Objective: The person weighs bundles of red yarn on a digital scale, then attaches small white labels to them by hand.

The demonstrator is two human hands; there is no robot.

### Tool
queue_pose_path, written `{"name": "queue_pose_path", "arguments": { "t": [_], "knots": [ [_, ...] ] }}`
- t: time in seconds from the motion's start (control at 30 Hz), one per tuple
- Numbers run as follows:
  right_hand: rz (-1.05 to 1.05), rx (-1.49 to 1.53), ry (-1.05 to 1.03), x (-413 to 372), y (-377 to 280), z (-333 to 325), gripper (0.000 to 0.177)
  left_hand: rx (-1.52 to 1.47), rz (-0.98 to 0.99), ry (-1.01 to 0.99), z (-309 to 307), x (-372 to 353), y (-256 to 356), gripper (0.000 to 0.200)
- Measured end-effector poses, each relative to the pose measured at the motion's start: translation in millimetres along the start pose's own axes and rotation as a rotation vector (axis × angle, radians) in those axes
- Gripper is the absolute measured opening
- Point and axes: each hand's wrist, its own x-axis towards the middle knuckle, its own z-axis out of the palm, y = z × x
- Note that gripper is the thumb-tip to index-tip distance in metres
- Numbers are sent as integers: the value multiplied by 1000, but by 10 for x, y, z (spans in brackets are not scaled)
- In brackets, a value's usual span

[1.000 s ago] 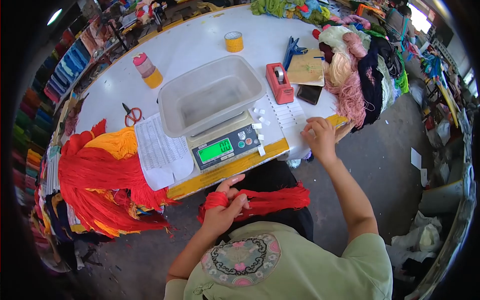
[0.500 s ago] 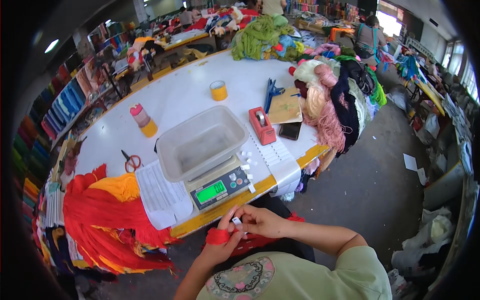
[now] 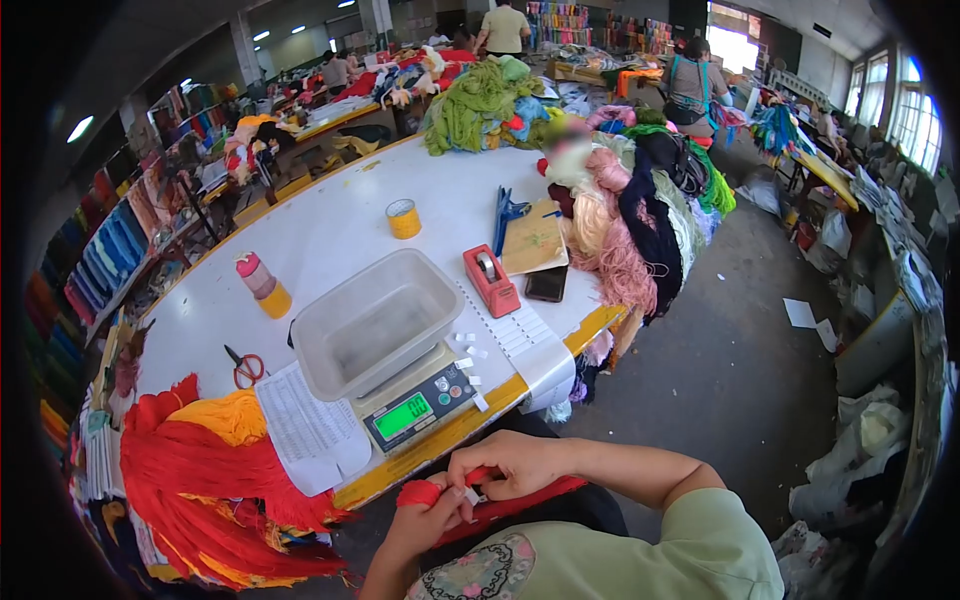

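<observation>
Over my lap, my left hand (image 3: 425,520) is closed on a bundle of red yarn (image 3: 418,492), part of which bulges over the thumb side. Against it, my right hand (image 3: 522,462) pinches at the red yarn and a small white label (image 3: 473,495) between the two hands. Which fingers grip the label is partly hidden. More red yarn (image 3: 540,492) lies across my lap. In front of me on the table edge stands a digital scale (image 3: 405,415) reading 0.0, with a grey plastic tub (image 3: 375,320) on it.
Small white labels (image 3: 470,365) lie beside the scale, near a red tape dispenser (image 3: 490,282) and phone (image 3: 546,284). Scissors (image 3: 245,368), a printed sheet (image 3: 310,430) and red yarn hanks (image 3: 200,470) are at left. Piled yarn (image 3: 620,200) is at right. Other people work behind.
My hands have come closer together, and a red strand now shows between the right-hand fingers beside the label. The whole view has shifted slightly as my head moved.
</observation>
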Motion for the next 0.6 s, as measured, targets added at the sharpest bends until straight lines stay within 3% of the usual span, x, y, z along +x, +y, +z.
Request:
{"name": "queue_pose_path", "arguments": {
  "t": [0.07,0.17,0.27,0.43,0.6],
  "knots": [
    [-142,-43,1,4,114,36,20,-127,-81,-48,-19,-23,27,15],
    [-14,-24,53,-14,88,86,20,-120,74,12,46,-48,10,16],
    [243,-112,105,-33,115,118,25,-133,274,143,142,-48,-26,16],
    [224,-208,251,-12,87,226,39,-5,198,279,70,13,-138,11],
    [343,-161,219,-147,114,224,39,20,340,407,133,58,-187,8]
  ]
}}
